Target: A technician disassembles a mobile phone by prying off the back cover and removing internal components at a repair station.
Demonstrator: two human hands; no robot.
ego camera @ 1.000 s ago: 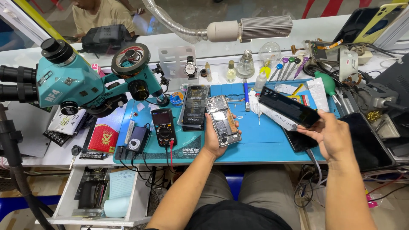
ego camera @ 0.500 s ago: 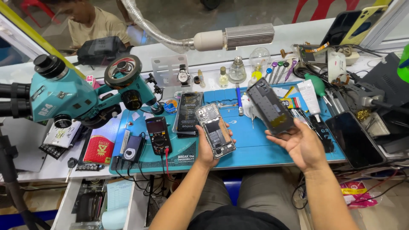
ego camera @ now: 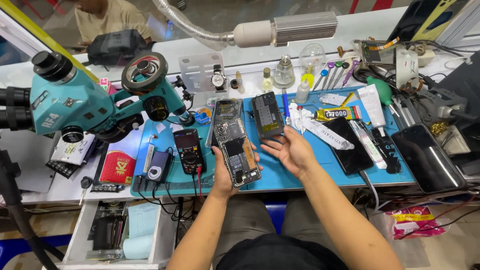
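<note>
Two bare hands work over a blue repair mat (ego camera: 320, 175) on the counter (ego camera: 70, 187). The left hand (ego camera: 226, 170) is clamped on an opened smartphone (ego camera: 237, 151), back cover off and its circuit board and battery showing; the phone stands tilted above the mat, its top end toward 12 o'clock, with the thumb on its left edge and fingertips curling round the right edge. The right hand (ego camera: 291, 150) is empty, fingers spread apart, palm turned toward the phone; it hovers just beside the phone at about 3 o'clock from it, not touching it.

At 12 o'clock from the right hand, just beyond its fingertips, a dark phone back panel (ego camera: 267, 115) lies flat on the mat. Another dark phone (ego camera: 226, 112) lies at 12 o'clock from the held phone, partly hidden behind it. A digital multimeter (ego camera: 188, 150) sits at 9 o'clock from the left hand, near it, with red and black leads trailing off the mat edge. At 3 o'clock from the right hand lie a white packet (ego camera: 325, 132), a tube of glue (ego camera: 336, 114) and a black phone (ego camera: 350, 145) face down. A teal stereo microscope (ego camera: 85, 102) stands well apart at 10 o'clock.
</note>
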